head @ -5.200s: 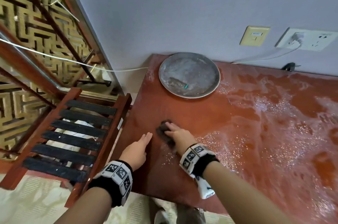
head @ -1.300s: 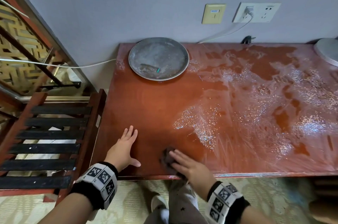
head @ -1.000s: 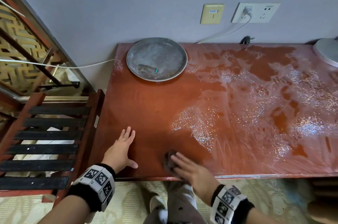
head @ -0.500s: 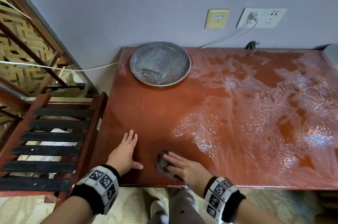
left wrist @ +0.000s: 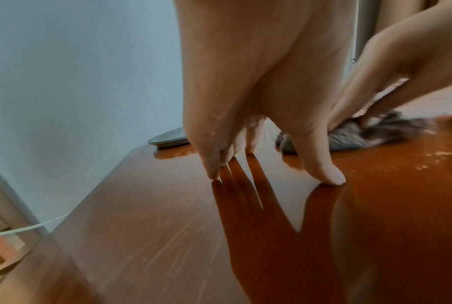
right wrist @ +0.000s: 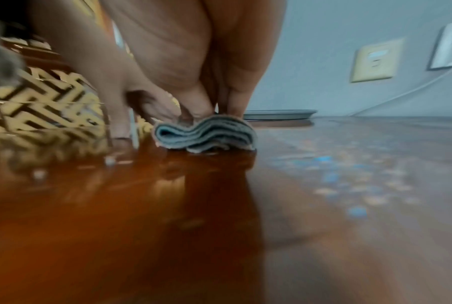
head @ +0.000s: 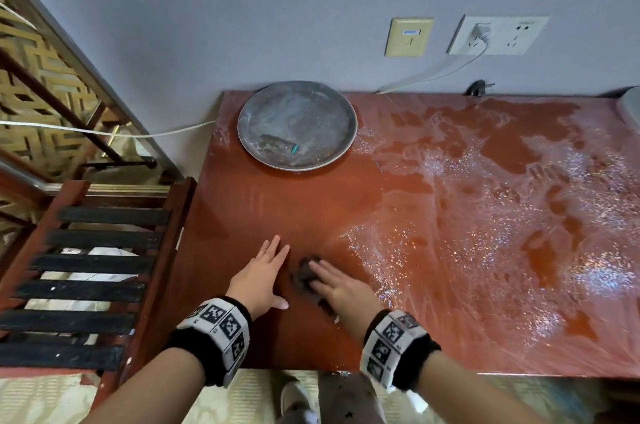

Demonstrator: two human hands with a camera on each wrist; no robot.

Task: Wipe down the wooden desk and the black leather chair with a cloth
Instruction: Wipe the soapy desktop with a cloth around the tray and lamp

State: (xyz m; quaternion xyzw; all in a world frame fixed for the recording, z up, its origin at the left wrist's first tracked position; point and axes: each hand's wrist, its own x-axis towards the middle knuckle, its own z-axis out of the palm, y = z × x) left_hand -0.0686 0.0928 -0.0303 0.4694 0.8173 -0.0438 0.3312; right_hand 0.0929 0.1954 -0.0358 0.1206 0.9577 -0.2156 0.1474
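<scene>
From the head view, one wooden desk (head: 433,250) stands against the wall, its right part covered in glittering wet streaks. Two hands lie near its front-left corner. The left hand (head: 258,280) rests flat on the bare wood, fingers straight and together, thumb out to the side, holding nothing. Just beside it, the right hand (head: 341,288) presses straight fingers down on one dark folded cloth (head: 304,273); the cloth touches the desk. One round metal tray (head: 298,124) sits at the back-left corner, one small green object lying in it. On the wall are two plates: one yellowish switch (head: 408,37) and one white socket (head: 498,35) with a single white plug and cable. One slatted rack (head: 93,278) stands past the desk's left edge.

In the left wrist view, the left hand's fingertips (left wrist: 331,176) touch the glossy wood, and the cloth (left wrist: 349,137) lies behind them under the other hand.

In the right wrist view, which is blurred, the right hand's fingers (right wrist: 235,102) bear down on the cloth (right wrist: 207,133), folded in several wavy layers.
</scene>
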